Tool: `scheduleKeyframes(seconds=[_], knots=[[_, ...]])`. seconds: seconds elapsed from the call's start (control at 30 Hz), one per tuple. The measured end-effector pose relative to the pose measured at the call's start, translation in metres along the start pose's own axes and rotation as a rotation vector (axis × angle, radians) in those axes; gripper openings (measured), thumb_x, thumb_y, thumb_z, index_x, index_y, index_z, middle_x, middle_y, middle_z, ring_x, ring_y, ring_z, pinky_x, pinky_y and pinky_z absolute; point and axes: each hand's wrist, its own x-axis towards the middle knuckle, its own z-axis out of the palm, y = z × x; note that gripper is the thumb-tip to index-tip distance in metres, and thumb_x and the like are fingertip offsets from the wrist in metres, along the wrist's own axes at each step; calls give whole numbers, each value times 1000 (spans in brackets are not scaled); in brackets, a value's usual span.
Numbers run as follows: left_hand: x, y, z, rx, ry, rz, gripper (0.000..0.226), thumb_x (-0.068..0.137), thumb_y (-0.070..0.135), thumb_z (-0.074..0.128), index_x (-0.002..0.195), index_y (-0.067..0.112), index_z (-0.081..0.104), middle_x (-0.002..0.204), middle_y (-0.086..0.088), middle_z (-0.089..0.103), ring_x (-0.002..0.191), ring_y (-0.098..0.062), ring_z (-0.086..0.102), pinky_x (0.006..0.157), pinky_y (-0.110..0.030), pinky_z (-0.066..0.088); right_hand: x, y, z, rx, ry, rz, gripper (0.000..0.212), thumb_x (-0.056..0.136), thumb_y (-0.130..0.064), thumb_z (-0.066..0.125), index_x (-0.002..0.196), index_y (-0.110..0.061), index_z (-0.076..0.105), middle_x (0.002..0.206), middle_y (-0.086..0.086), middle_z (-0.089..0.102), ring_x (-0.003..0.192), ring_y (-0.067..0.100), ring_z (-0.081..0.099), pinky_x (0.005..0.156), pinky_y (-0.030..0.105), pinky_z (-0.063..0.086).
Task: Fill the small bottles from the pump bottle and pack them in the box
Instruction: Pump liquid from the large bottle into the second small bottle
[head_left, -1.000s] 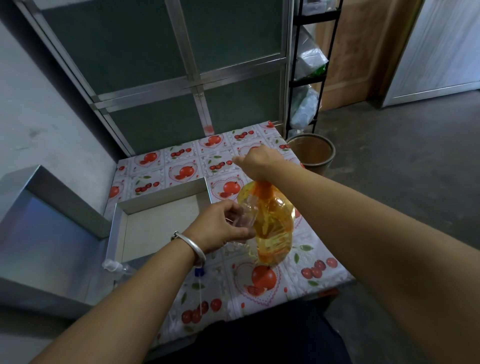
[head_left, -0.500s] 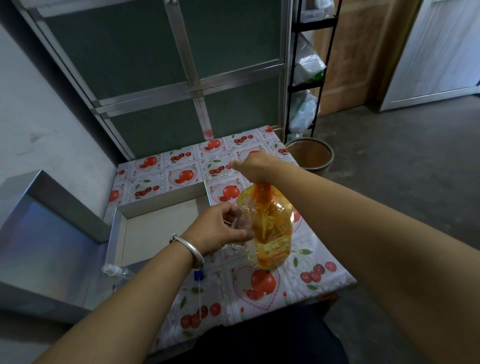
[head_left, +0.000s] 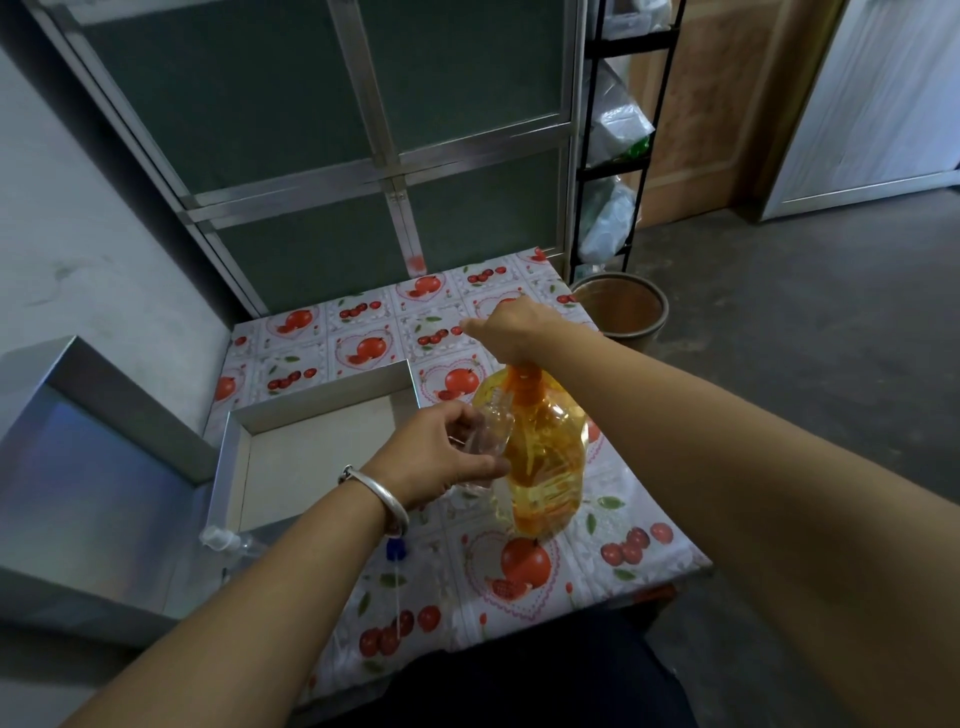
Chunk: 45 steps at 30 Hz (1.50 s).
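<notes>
A large pump bottle (head_left: 540, 457) of yellow liquid with an orange neck stands on the fruit-patterned table (head_left: 519, 571). My right hand (head_left: 511, 332) sits on top of its pump head, fingers curled round it. My left hand (head_left: 441, 460) holds a small clear bottle (head_left: 491, 431) tilted against the pump bottle's left side, mouth up near the orange neck. The open silver box (head_left: 317, 410) lies just left of my left hand and looks empty.
The box's silver lid (head_left: 93, 467) lies open at far left. Another small clear bottle (head_left: 228, 540) lies by the box's near corner, and a blue cap with a thin tube (head_left: 396, 550) rests on the cloth. A round bin (head_left: 621, 309) stands beyond the table's right edge.
Both hands and the bottles stay in nearly the same place; the right hand stays on the pump head. The view shifts slightly.
</notes>
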Motion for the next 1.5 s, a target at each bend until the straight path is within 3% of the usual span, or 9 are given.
scheduleKeyframes(seconds=[0.13, 0.33, 0.57, 0.73, 0.9, 1.07, 1.17, 1.3, 1.5], knots=[[-1, 0, 1, -20, -8, -6, 47, 67, 20, 81, 108, 11, 59, 100, -6, 66, 92, -20, 65, 81, -28, 54, -5, 0, 3, -33, 65, -41, 48, 98, -52, 33, 62, -20, 27, 64, -2, 30, 55, 12, 32, 52, 22, 30], [-3, -2, -1, -8, -5, -8, 49, 66, 24, 82, 108, 13, 59, 101, -4, 65, 93, -19, 64, 81, -27, 54, -1, -1, 1, 12, -34, -20, 58, 94, -59, 31, 112, -9, 55, 84, 7, 46, 93, 28, 53, 86, 35, 42], [-1, 0, 2, -19, -15, -2, 48, 67, 21, 81, 109, 12, 58, 100, -5, 66, 91, -18, 65, 76, -23, 54, -5, 1, 2, -27, 50, -42, 46, 97, -52, 33, 63, -21, 29, 64, -2, 27, 55, 12, 31, 51, 22, 28], [-2, 0, 0, 0, -14, -10, 49, 65, 24, 82, 108, 14, 59, 101, -5, 65, 94, -20, 64, 85, -32, 54, -2, 0, 0, 31, -42, -23, 61, 96, -56, 30, 125, -7, 52, 94, 14, 53, 80, 26, 48, 85, 36, 45], [-2, 2, -1, -34, -21, -12, 47, 67, 18, 80, 109, 12, 59, 100, -6, 66, 94, -21, 65, 86, -35, 54, -6, -1, 1, 8, 4, -37, 48, 97, -55, 31, 62, -21, 28, 65, -2, 25, 57, 13, 28, 62, 25, 33], [-3, 2, 2, 7, -17, 1, 48, 66, 22, 81, 108, 14, 59, 101, -6, 66, 94, -22, 64, 86, -34, 54, -6, 1, 2, 18, 21, -35, 50, 97, -55, 30, 65, -17, 35, 67, 0, 26, 64, 17, 33, 70, 30, 37], [-2, 1, 0, 31, -13, 3, 49, 65, 25, 82, 106, 15, 59, 100, -4, 65, 93, -19, 63, 84, -31, 53, -7, -1, -3, 45, -40, -15, 58, 97, -56, 29, 109, -7, 56, 71, 2, 30, 88, 23, 35, 97, 39, 40], [-1, 0, -1, 10, -11, -1, 46, 66, 22, 81, 105, 15, 59, 97, -2, 66, 91, -18, 64, 83, -30, 53, -7, -2, -1, -1, -5, -38, 48, 97, -54, 31, 64, -18, 32, 65, -2, 26, 59, 14, 31, 75, 30, 37], [-3, 0, 0, 22, -18, 0, 48, 66, 23, 82, 107, 16, 59, 99, -1, 65, 91, -16, 64, 82, -28, 53, -5, 0, 0, -1, -7, -18, 49, 96, -55, 31, 71, -14, 37, 66, -2, 23, 64, 18, 33, 70, 29, 36]])
